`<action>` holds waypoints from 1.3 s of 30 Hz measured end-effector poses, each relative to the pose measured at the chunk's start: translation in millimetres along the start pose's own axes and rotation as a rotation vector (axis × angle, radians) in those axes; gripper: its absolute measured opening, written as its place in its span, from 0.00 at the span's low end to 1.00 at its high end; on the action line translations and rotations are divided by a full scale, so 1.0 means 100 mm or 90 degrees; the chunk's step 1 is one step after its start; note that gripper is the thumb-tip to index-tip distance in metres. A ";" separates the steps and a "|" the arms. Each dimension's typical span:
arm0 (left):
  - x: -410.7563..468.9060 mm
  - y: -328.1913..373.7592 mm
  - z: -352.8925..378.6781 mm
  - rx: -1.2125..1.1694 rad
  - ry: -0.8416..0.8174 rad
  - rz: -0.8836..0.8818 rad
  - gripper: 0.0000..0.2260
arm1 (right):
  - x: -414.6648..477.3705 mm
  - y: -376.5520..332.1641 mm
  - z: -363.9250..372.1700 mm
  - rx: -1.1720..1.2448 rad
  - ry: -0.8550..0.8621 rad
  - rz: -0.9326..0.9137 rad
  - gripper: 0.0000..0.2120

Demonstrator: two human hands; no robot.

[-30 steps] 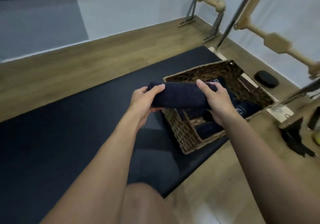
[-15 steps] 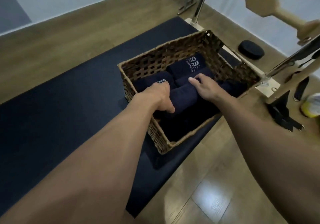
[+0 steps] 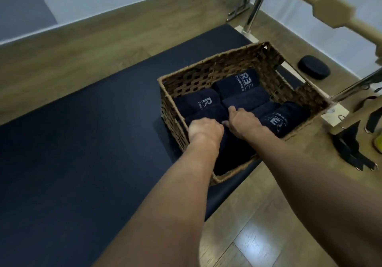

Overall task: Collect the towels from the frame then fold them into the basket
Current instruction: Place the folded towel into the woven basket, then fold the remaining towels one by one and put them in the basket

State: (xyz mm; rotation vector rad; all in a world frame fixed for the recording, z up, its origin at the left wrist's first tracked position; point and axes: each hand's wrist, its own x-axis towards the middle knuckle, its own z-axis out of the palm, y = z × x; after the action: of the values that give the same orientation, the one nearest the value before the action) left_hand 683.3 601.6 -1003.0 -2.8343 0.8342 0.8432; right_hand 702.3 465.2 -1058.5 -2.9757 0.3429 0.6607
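A woven wicker basket (image 3: 217,64) stands on the right end of a black padded mat (image 3: 82,142). Several rolled navy towels with white logos fill it, one at the back (image 3: 237,82) and one on the right (image 3: 285,115). Both my hands are down inside the basket, close together. My left hand (image 3: 204,131) has its fingers curled down onto the nearest navy towel (image 3: 206,113); its fingertips are hidden. My right hand (image 3: 241,122) lies on the same towel with its index finger stretched forward.
A metal and wood frame (image 3: 330,12) rises behind and to the right of the basket. A black pad (image 3: 313,67) lies on the wooden floor by the wall. Black straps (image 3: 351,151) and a yellow object (image 3: 379,140) sit at the right edge.
A second ago both hands held the rolled towel above the basket. They lowered it inside, and the hands have since drawn closer together on top of it.
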 end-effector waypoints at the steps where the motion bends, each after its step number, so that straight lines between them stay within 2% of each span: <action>1: -0.02 0.02 0.01 0.019 -0.010 0.013 0.20 | -0.04 -0.03 -0.01 0.020 0.004 0.003 0.18; 5: -0.02 0.08 0.04 0.061 -0.139 -0.011 0.24 | -0.26 -0.14 0.07 0.027 -0.070 -0.044 0.16; 7: -0.09 0.08 -0.03 0.089 -0.176 -0.030 0.26 | -0.32 -0.19 0.04 0.014 -0.111 -0.021 0.16; 9: -0.19 0.04 -0.06 0.074 -0.100 -0.002 0.23 | -0.43 -0.29 -0.09 0.005 -0.088 -0.006 0.16; 11: -0.37 -0.09 -0.06 -0.004 0.059 0.034 0.18 | -0.61 -0.44 -0.24 0.017 0.017 -0.028 0.14; 14: -0.73 -0.47 -0.02 -0.139 0.274 0.029 0.14 | -1.03 -0.81 -0.41 0.126 0.189 -0.098 0.11; 16: -1.02 -0.83 0.02 -0.251 0.323 -0.014 0.11 | -1.30 -1.16 -0.47 0.183 0.234 -0.176 0.11; 18: -1.36 -1.22 0.11 -0.334 0.314 -0.076 0.11 | -1.53 -1.59 -0.47 0.232 0.237 -0.271 0.12; 21: -1.94 -1.74 0.36 -0.410 0.294 -0.167 0.14 | -1.85 -2.27 -0.34 0.296 0.193 -0.383 0.13; 25: -2.88 -2.38 0.84 -0.502 0.355 -0.290 0.12 | -2.35 -3.18 -0.09 0.310 0.120 -0.478 0.13; 30: -4.10 -3.11 1.79 -0.577 0.413 -0.493 0.13 | -3.09 -4.32 0.38 0.276 0.007 -0.592 0.15; 34: -5.00 -3.54 2.68 -0.600 0.364 -0.682 0.13 | -3.68 -5.18 0.92 0.235 -0.115 -0.657 0.15; 39: -5.69 -3.82 3.49 -0.560 0.314 -0.855 0.15 | -4.19 -6.04 1.61 0.171 -0.239 -0.676 0.15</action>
State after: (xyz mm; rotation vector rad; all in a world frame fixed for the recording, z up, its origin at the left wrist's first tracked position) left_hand 311.9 1274.1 -1032.7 -3.1573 -1.7352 0.2477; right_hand 407.1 1155.5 -1011.2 -2.2089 -0.9982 0.8558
